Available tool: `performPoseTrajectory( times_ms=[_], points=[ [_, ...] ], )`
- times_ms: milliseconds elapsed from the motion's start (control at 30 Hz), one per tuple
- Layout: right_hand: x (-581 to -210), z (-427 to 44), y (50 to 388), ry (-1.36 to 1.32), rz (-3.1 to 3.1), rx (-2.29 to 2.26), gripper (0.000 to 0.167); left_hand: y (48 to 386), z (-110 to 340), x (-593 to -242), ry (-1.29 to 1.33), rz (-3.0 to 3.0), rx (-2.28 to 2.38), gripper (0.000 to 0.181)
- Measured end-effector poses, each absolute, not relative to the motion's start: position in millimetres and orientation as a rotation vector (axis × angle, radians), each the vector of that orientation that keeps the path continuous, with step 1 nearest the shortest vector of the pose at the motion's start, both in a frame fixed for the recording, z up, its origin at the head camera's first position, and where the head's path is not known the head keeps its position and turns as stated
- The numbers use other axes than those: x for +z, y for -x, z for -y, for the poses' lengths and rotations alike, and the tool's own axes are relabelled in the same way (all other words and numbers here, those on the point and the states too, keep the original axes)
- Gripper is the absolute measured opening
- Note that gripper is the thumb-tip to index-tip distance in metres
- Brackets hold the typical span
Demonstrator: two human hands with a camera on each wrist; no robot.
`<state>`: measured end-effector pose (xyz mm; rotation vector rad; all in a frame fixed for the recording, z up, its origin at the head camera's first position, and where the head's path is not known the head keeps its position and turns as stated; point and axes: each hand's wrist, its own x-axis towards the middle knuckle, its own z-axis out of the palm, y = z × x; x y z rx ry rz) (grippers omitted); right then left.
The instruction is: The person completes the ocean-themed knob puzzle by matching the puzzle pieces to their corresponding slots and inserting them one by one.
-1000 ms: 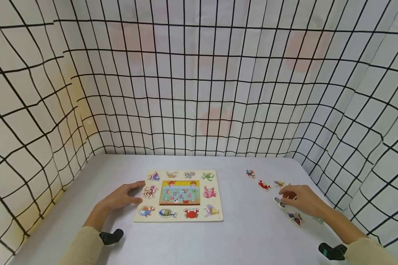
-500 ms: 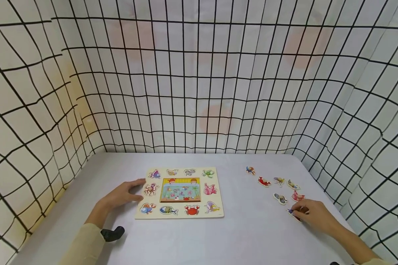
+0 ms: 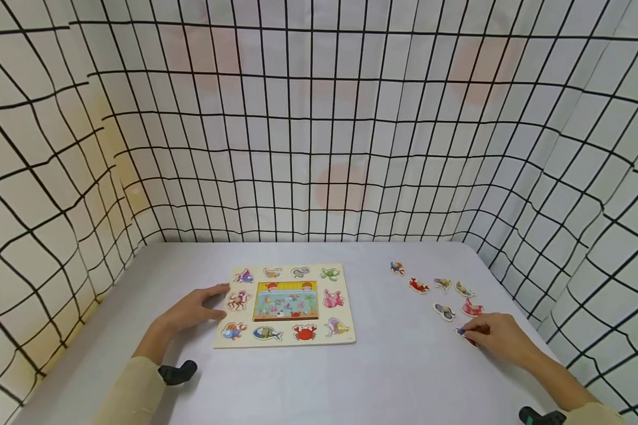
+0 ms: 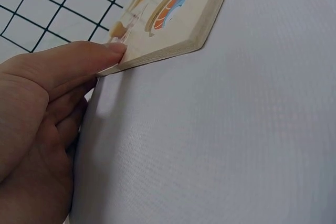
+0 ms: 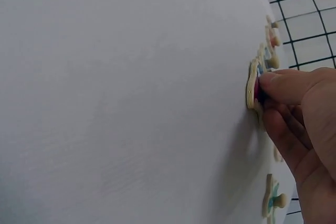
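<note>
The left hand (image 3: 194,310) touches the left edge of a cream board (image 3: 224,340) with sea-animal shapes around an aquarium picture. Its thumb lies against the board (image 4: 173,45) in the left wrist view, fingers loosely extended. The right hand (image 3: 502,339) pinches a purple fish-like piece (image 3: 461,332) between thumb and fingers, low over the right part of the table. In the right wrist view that piece (image 5: 252,87) stands tilted at the fingertips of the right hand (image 5: 310,114), which hide its knob.
Near the right hand lie a pink piece (image 3: 472,307) and a grey one (image 3: 444,311). Further back are a red crab piece (image 3: 418,285), a blue-orange piece (image 3: 397,268) and others. A green piece with a knob (image 5: 273,200) shows below. Black-gridded white walls surround the table (image 3: 383,378).
The right hand has moved from the grey and pink pieces toward the near side and taken hold of the purple piece. The left hand has stayed at the board's edge; the head view has shifted slightly.
</note>
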<state>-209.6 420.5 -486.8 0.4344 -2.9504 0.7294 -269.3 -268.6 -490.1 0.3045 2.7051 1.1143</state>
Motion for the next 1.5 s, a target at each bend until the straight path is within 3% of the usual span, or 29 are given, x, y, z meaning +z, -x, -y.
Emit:
performPoseTrajectory(
  times_ms=[400, 1500],
  points=[
    [-467.5, -407.8, 229.4, -0.545, 2.812, 0.725, 0.013, 266.5, 271.8, -490.1, -0.252, -2.677, 1.144, 0.077],
    [-447.1, -312.8, 280.0, -0.697, 2.808, 0.992, 0.009, 269.4, 270.2, -490.5, -0.309, -2.668, 1.18, 0.075]
  ],
)
